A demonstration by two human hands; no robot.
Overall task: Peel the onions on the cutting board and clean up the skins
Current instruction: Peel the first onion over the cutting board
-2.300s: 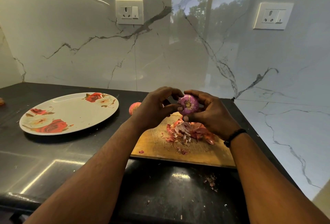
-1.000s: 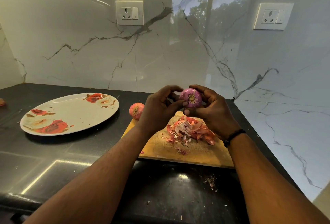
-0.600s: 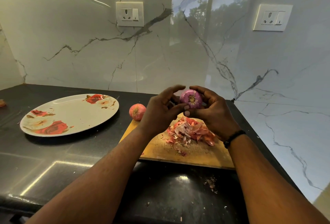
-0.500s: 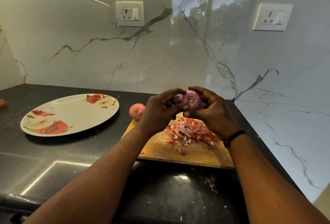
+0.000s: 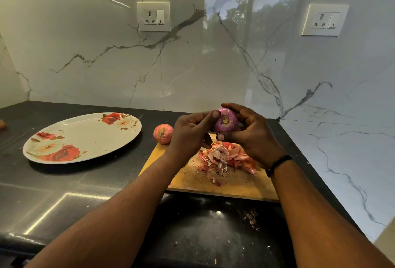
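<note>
A purple, mostly peeled onion (image 5: 226, 121) is held in the air above the wooden cutting board (image 5: 235, 184), its root end facing me. My right hand (image 5: 252, 135) cups it from the right and below. My left hand (image 5: 190, 135) presses its thumb against the onion's upper left side. A heap of pink onion skins (image 5: 226, 156) lies on the board under my hands. A second onion (image 5: 163, 133), with its skin on, sits at the board's far left corner.
A large oval plate with red roses (image 5: 83, 137) lies on the black counter to the left. Small skin crumbs (image 5: 252, 218) are scattered on the counter in front of the board. Marble walls close in behind and on the right.
Both hands and the onion have stayed almost in place, rising slightly. My left thumb has shifted onto the onion's top left edge. The unpeeled onion is now in full view.
</note>
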